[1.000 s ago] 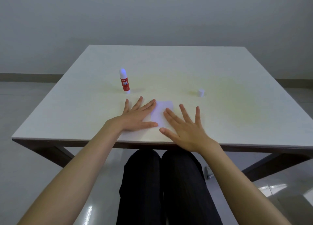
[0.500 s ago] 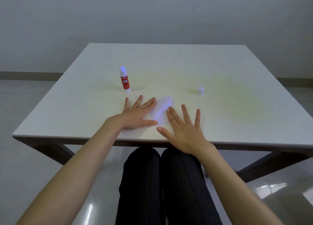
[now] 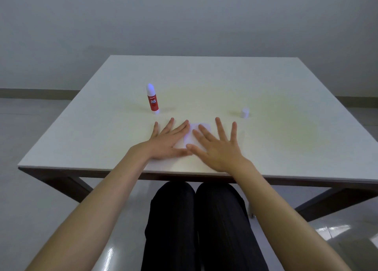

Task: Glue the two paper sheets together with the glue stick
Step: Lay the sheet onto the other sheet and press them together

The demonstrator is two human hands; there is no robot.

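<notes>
A small white paper (image 3: 189,137) lies flat near the table's front edge; I cannot tell one sheet from two. My left hand (image 3: 167,141) rests flat with fingers spread on its left side. My right hand (image 3: 216,146) lies flat and spread over its right side, covering much of it. A red and white glue stick (image 3: 152,99) stands upright behind my left hand, uncapped, with its pale tip showing. Its white cap (image 3: 244,113) stands on the table to the right, behind my right hand.
The white square table (image 3: 204,80) has its front edge just below my wrists. My dark-trousered legs (image 3: 196,219) sit under it. A grey wall stands behind the table and a glossy floor lies around it.
My right hand has slid forward and left across the paper, covering more of it. My left hand has stayed pressed flat in place.
</notes>
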